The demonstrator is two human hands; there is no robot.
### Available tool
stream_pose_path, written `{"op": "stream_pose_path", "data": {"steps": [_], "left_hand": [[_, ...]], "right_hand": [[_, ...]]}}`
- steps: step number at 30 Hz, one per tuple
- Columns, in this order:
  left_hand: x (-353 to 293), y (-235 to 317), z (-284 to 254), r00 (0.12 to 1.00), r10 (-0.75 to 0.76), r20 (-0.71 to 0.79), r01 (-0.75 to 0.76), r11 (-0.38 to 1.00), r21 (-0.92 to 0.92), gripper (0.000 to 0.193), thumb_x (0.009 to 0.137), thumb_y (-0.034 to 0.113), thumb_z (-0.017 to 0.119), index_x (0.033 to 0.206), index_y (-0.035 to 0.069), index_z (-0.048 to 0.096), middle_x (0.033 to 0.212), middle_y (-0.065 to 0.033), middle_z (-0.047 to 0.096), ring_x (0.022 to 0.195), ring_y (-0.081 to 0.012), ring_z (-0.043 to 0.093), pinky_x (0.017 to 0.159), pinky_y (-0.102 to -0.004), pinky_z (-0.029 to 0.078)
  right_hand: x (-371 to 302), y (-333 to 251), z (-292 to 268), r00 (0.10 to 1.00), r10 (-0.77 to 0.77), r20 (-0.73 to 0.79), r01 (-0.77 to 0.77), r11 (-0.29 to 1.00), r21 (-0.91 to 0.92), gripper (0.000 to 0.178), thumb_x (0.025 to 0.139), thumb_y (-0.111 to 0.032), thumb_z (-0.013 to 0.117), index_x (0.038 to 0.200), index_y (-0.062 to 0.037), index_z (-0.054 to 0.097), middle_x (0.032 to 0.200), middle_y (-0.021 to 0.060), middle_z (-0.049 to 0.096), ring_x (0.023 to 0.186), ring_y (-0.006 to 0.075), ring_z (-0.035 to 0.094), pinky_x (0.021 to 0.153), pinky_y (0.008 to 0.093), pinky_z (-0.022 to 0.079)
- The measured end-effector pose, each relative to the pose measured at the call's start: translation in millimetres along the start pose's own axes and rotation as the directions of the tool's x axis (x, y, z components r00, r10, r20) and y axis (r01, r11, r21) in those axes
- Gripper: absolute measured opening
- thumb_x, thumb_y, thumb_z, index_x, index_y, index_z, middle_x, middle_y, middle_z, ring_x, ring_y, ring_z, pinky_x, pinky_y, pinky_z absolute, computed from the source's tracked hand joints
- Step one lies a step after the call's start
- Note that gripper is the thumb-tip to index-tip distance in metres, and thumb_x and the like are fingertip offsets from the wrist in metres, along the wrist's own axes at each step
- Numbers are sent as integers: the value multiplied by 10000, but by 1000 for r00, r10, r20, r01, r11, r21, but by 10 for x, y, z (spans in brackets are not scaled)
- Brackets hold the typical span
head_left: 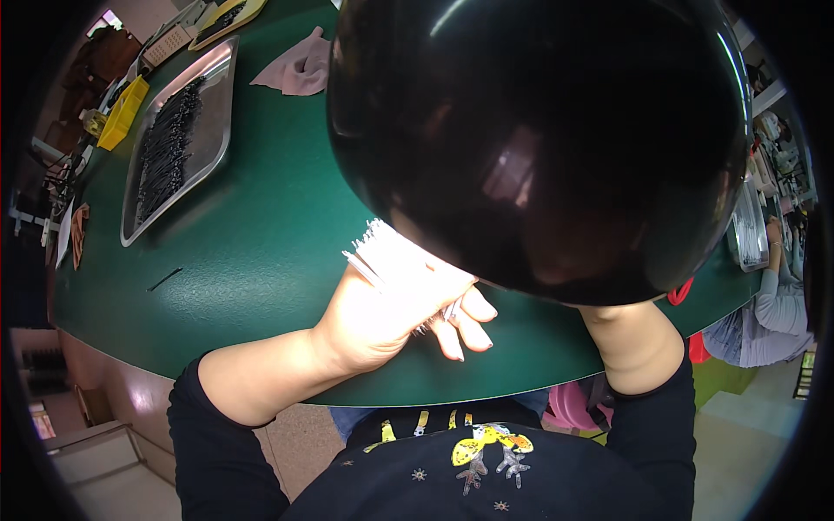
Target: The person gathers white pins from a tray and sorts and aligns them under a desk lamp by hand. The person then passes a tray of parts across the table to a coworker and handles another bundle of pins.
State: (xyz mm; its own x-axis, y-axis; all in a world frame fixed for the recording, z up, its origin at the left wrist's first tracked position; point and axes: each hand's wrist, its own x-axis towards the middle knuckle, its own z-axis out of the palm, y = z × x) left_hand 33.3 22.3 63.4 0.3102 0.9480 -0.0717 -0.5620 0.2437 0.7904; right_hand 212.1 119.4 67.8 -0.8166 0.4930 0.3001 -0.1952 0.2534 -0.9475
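Observation:
My left hand (382, 308) is closed around a bundle of thin white sticks (372, 252), strongly lit and washed out. Their tips fan out past the thumb side, and a few darker ends show below the palm. A large glossy black dome (539, 156), shaped like a lamp shade, hangs over the table and covers much of the view. Beneath its lower rim, my right hand is hidden; only the wrist and forearm (634, 347) show, so its fingers and anything in them cannot be made out.
On the green table (261, 208) a metal tray (213, 113) holds many thin black pieces; one loose black piece (165, 279) lies nearer. A pink cloth (300, 65) and yellow bin (123, 113) are farther off. At right, another person's arm (771, 269) is near a clear tray (747, 226).

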Motion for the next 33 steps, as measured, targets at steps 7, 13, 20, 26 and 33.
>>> {"op": "stream_pose_path", "data": {"steps": [7, 13, 20, 26, 33], "left_hand": [[11, -43, -5, 1000, 2, -11, -3, 994, -106, 157, 826, 42, 515, 875, -99, 563, 777, -214, 606, 681, -277, 632, 524, -297, 543], [1, -20, -14, 997, -83, -13, 81, 993, -82, 173, 831, 53, 513, 893, -102, 560, 783, -211, 607, 685, -274, 633, 524, -292, 542], [-12, -10, 0, 996, -92, 9, 92, 993, -76, 195, 840, 70, 503, 912, -102, 558, 778, -205, 609, 677, -270, 633, 523, -291, 539], [-13, -43, -4, 994, -105, 31, 107, 991, -78, 246, 854, 116, 489, 946, -105, 544, 806, -204, 607, 707, -270, 631, 536, -292, 538], [54, -11, 65, 974, -195, 119, 200, 979, -27, 264, 879, 171, 450, 954, -67, 537, 811, -156, 604, 634, -163, 610, 463, -204, 478]], "right_hand": [[29, 36, 133, 980, -82, -180, 93, 994, 54, 202, 694, 18, 635, 890, 18, 584, 831, 86, 608, 725, 156, 584, 654, 263, 474], [26, 102, 114, 963, -218, -158, 223, 975, 13, 201, 692, 8, 647, 882, 20, 585, 845, 92, 608, 744, 163, 589, 663, 267, 476], [4, 114, 122, 963, -211, -167, 208, 977, -38, 195, 694, 6, 641, 882, 14, 589, 849, 86, 610, 747, 161, 590, 671, 262, 475], [33, 148, 60, 903, -428, -28, 376, 822, -428, 168, 704, 15, 606, 871, 5, 591, 833, 81, 607, 737, 182, 591, 680, 275, 475], [-130, 6, 150, 900, -64, -431, 181, 955, 237, 206, 730, 22, 567, 936, 20, 557, 847, 74, 591, 773, 170, 576, 714, 276, 464]]}}
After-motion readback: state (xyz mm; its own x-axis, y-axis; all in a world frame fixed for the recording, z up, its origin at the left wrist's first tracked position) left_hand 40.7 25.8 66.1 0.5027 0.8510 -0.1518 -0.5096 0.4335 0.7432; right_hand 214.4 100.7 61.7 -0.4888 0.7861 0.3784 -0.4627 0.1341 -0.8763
